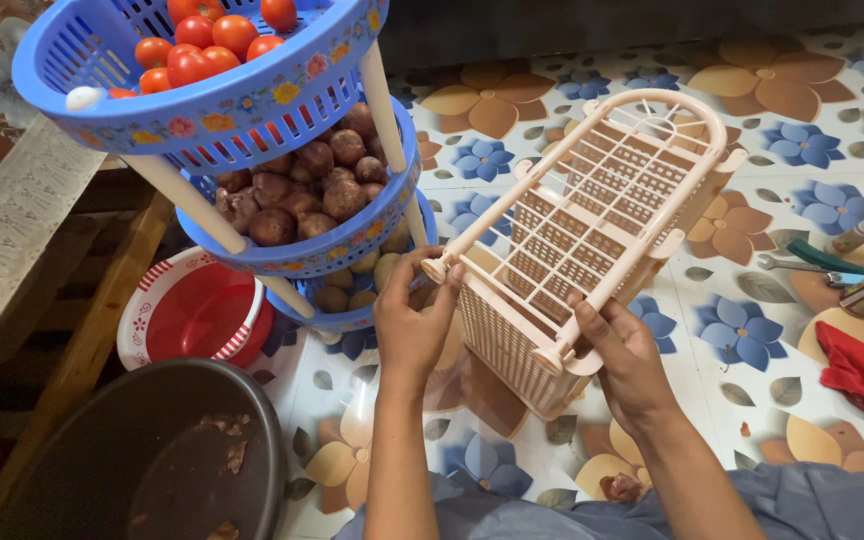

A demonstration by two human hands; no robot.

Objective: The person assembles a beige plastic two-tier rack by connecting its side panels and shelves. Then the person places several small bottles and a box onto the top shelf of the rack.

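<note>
Two bare hands held a beige plastic basket (592, 230) above the patterned floor, tilted so its open top faced away and its latticed base showed toward the camera. The basket was rigid, moulded in a fine grid on its side walls and a coarser rectangular grid across the base, with a rounded far rim and small peg-like knobs at the corners. The left hand (412, 325) closed its fingers around the near-left corner knob, thumb and fingertips pinched on it. The right hand (627, 360) gripped the near-right edge, fingers curled over the frame rail beside another knob.

Just left of the basket stood a three-tier blue plastic rack (252, 110), its round slotted bowls joined by smooth cream-coloured posts. The top bowl held glossy red tomatoes (207, 45), the middle one dull reddish-brown onions (302, 185), and the lowest one pale potatoes (352, 290), partly hidden. Below the rack lay a red and white plastic bowl (187, 315), and nearer the camera a dark, matte round basin (152, 450) with scraps in it. The glossy floor covering (752, 130) bore blue and tan flower shapes. At the right edge lay a crumpled red cloth (857, 370) and a metal spanner (797, 265).
</note>
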